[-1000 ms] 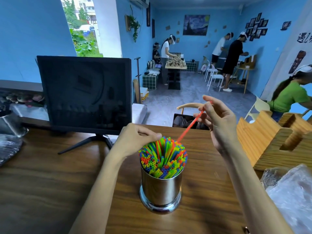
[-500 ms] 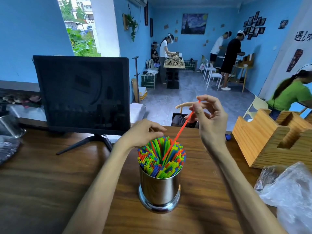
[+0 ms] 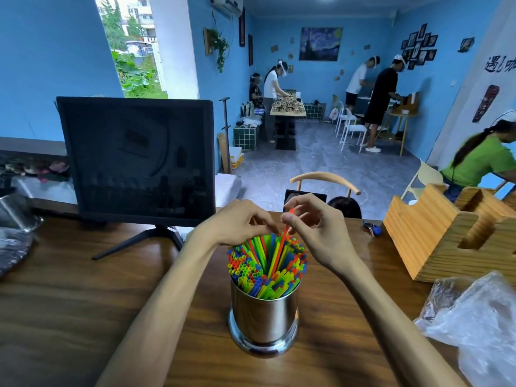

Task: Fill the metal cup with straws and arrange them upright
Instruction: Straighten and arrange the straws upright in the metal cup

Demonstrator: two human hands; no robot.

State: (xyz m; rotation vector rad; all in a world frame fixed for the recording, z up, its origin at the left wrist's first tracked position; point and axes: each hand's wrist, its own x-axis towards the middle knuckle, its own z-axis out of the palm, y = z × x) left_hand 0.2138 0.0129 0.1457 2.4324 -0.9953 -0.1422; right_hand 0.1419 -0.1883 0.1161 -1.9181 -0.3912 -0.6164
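Observation:
A shiny metal cup (image 3: 264, 319) stands on the wooden table (image 3: 69, 317), packed with several upright coloured straws (image 3: 262, 269). My right hand (image 3: 315, 230) pinches an orange straw (image 3: 280, 247) near its top; its lower part slants down into the bundle. My left hand (image 3: 237, 222) rests on the far left side of the straw tops, its curled fingers holding straws aside. Both hands meet just above the cup.
A dark monitor (image 3: 136, 157) on a stand sits behind the cup at left. A wooden holder (image 3: 446, 233) stands at right, crumpled clear plastic bags (image 3: 480, 322) at the near right. Another metal container (image 3: 16, 213) is at the far left edge.
My right hand has come down and left with the orange straw, pushing it deeper into the bundle. My left hand stays at the straw tops.

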